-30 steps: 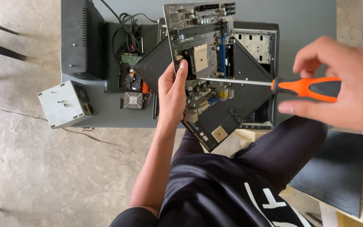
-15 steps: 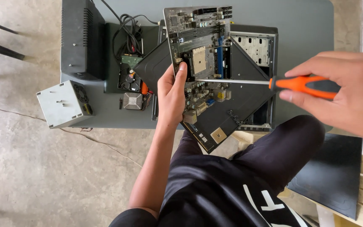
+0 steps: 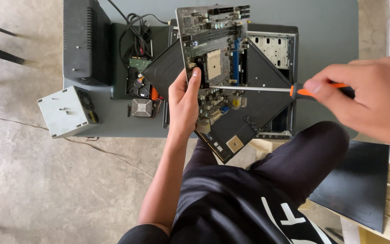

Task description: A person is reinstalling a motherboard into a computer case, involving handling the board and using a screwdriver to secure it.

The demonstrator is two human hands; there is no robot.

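Over the last second the right hand (image 3: 362,101) has drawn nearer to the camera and closed further over the orange-handled screwdriver (image 3: 267,89), so that now only a short stretch of orange shows past the knuckles where most of the handle was bare before. The steel shaft has stayed level, its tip still resting on the motherboard (image 3: 213,63) just right of the square processor socket (image 3: 213,64). The board itself has hardly shifted. That reads as a firmer, choked-up grip on the tool with the tip held at the same spot on the board.

The left hand (image 3: 183,101) comes up from below the motherboard, forearm nearly vertical, fingers (image 3: 195,79) wrapped round the board's left edge and thumb side pressed on its face, holding it tilted above the black mounting tray (image 3: 253,113). The right hand's fingers are clamped round the screwdriver handle, wrist reaching in from the right of the board.

Left of the motherboard, on the grey worktop (image 3: 330,40), lie a hard drive with cables (image 3: 137,77), a small heatsink (image 3: 141,107) and a grey power supply (image 3: 66,110); the open computer case (image 3: 278,49) sits behind it.
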